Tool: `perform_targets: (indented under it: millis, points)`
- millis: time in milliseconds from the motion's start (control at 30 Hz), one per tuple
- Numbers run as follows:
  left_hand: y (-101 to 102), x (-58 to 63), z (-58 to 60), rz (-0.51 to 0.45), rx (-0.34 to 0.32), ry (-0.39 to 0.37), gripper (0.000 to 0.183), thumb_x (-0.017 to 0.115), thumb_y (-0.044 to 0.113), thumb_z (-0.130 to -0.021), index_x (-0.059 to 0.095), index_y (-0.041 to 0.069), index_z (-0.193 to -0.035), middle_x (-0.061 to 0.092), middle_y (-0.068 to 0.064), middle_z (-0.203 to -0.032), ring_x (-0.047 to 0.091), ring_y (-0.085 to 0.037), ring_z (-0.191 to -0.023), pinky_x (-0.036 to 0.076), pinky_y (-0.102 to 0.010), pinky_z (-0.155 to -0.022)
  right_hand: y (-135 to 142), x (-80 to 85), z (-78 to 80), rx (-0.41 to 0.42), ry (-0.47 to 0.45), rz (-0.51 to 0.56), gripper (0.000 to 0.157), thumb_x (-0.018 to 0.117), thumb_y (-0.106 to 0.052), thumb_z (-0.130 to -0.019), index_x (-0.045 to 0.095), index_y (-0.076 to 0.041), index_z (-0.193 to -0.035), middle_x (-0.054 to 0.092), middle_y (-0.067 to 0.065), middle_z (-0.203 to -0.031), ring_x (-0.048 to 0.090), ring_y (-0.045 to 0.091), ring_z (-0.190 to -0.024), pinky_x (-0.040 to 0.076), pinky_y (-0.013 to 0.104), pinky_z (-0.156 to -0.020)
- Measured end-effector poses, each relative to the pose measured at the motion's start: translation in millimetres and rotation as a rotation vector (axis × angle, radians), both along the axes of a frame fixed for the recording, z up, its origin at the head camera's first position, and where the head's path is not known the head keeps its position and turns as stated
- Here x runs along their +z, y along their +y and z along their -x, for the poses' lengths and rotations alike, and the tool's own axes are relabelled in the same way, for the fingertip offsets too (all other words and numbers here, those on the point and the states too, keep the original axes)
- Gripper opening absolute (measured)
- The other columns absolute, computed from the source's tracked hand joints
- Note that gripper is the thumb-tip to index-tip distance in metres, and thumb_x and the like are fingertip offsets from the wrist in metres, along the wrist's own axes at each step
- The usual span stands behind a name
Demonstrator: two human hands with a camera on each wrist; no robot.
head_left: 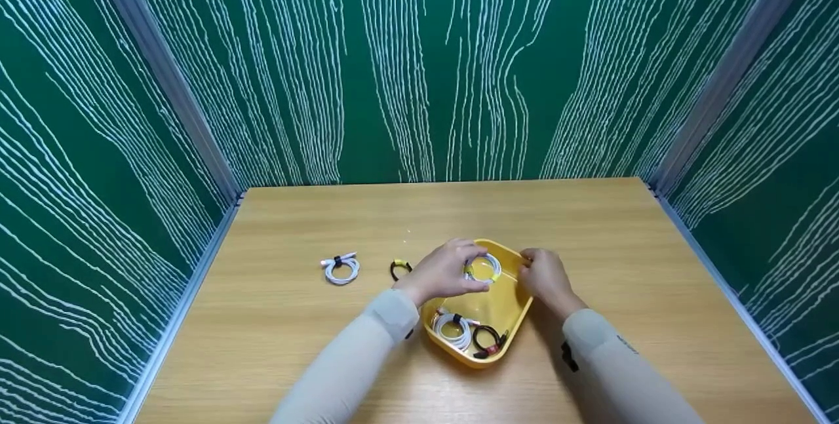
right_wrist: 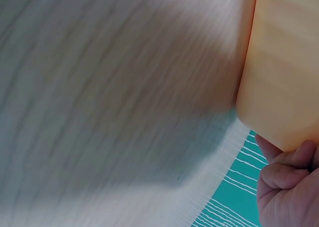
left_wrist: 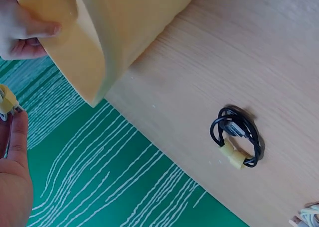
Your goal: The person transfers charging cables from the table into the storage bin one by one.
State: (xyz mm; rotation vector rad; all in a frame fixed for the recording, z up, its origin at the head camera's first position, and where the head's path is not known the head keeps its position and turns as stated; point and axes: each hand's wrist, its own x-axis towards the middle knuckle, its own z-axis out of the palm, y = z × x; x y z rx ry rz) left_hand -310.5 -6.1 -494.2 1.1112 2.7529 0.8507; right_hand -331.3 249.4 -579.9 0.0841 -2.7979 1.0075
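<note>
The left hand is pinching a white coiled cable above the yellow bin, which the right hand is gripping by one side, and the cable is probably weighing little, flexing springily and taking a light hold best near its yellow tie

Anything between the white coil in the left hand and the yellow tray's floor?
Nothing visible. The left hand holds the white coil over bare floor in the yellow tray. A second white coil and a black coil lie at its near end; the right hand grips the tray.
</note>
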Motion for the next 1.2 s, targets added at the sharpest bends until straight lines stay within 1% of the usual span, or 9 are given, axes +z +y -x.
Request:
perform_targets:
  millis: [100,300,467,633,700,967,1100,1200]
  points:
    - [3.3,-1.4,0.1,0.013,-0.006,0.002,0.067,0.089,0.033,-0.092,0.065,0.008,-0.149,0.068,-0.008,-0.148,0.063,-0.023,-0.137,0.048,-0.031,-0.121,0.6,-1.3,0.1,-0.001,0.0,0.0,0.035,0.058,0.005,-0.087,0.076,0.012,-0.116,0.077,0.032,-0.113,0.073,0.042,-0.098,0.062,0.057,-0.09]
    - [9.1,-5.4,0.9,0.031,-0.006,-0.008,0.069,0.089,0.036,-0.092,0.064,0.009,-0.15,0.067,-0.008,-0.151,0.062,-0.023,-0.141,0.046,-0.031,-0.123,0.0,-2.4,0.7,-0.003,0.006,0.002,0.032,0.06,0.005,-0.087,0.078,0.01,-0.112,0.078,0.029,-0.106,0.072,0.04,-0.093,0.062,0.056,-0.087]
    - [12.5,-8.8,1.7,0.042,-0.02,-0.009,0.068,0.088,0.035,-0.093,0.064,0.007,-0.15,0.067,-0.009,-0.152,0.06,-0.024,-0.143,0.044,-0.032,-0.125,-0.4,-1.5,0.2,0.002,-0.004,0.0,0.033,0.06,0.005,-0.088,0.077,0.011,-0.115,0.078,0.03,-0.108,0.073,0.04,-0.095,0.062,0.056,-0.088]
    - [15.4,-11.1,3.3,0.049,-0.026,-0.007,0.068,0.088,0.036,-0.093,0.065,0.005,-0.149,0.068,-0.009,-0.15,0.061,-0.024,-0.141,0.045,-0.032,-0.124,0.0,0.5,-0.4,-0.005,-0.008,-0.019,0.03,0.061,0.004,-0.09,0.079,0.007,-0.112,0.079,0.028,-0.106,0.071,0.036,-0.089,0.061,0.054,-0.083]
    - [16.5,-11.9,3.7,0.049,-0.022,-0.018,0.068,0.088,0.036,-0.093,0.065,0.006,-0.149,0.068,-0.009,-0.149,0.062,-0.023,-0.14,0.045,-0.031,-0.124,0.2,1.1,-0.1,-0.007,0.001,-0.026,0.027,0.061,0.004,-0.09,0.08,0.006,-0.109,0.079,0.027,-0.103,0.07,0.035,-0.086,0.061,0.054,-0.081]
    - [20.8,-18.5,7.6,0.043,-0.009,-0.076,0.069,0.09,0.035,-0.091,0.065,0.005,-0.149,0.069,-0.009,-0.148,0.062,-0.023,-0.138,0.047,-0.032,-0.122,-0.5,4.2,0.2,-0.002,-0.012,-0.013,0.027,0.061,0.005,-0.089,0.08,0.006,-0.109,0.078,0.027,-0.104,0.072,0.039,-0.092,0.061,0.056,-0.086]
    - [22.7,-22.7,9.7,0.041,-0.003,-0.094,0.069,0.091,0.035,-0.089,0.066,0.006,-0.147,0.071,-0.007,-0.145,0.063,-0.021,-0.135,0.048,-0.031,-0.121,-1.4,2.8,-0.8,0.002,-0.006,-0.011,0.025,0.062,0.005,-0.088,0.08,0.006,-0.106,0.078,0.026,-0.101,0.071,0.039,-0.09,0.061,0.055,-0.084]
    - [25.1,-26.5,11.4,0.037,-0.011,-0.107,0.067,0.092,0.032,-0.088,0.068,0.005,-0.145,0.072,-0.007,-0.142,0.064,-0.02,-0.132,0.048,-0.03,-0.12,-1.6,2.0,-1.6,0.006,-0.007,-0.006,0.025,0.062,0.006,-0.087,0.079,0.007,-0.106,0.078,0.027,-0.101,0.072,0.04,-0.09,0.061,0.056,-0.084]
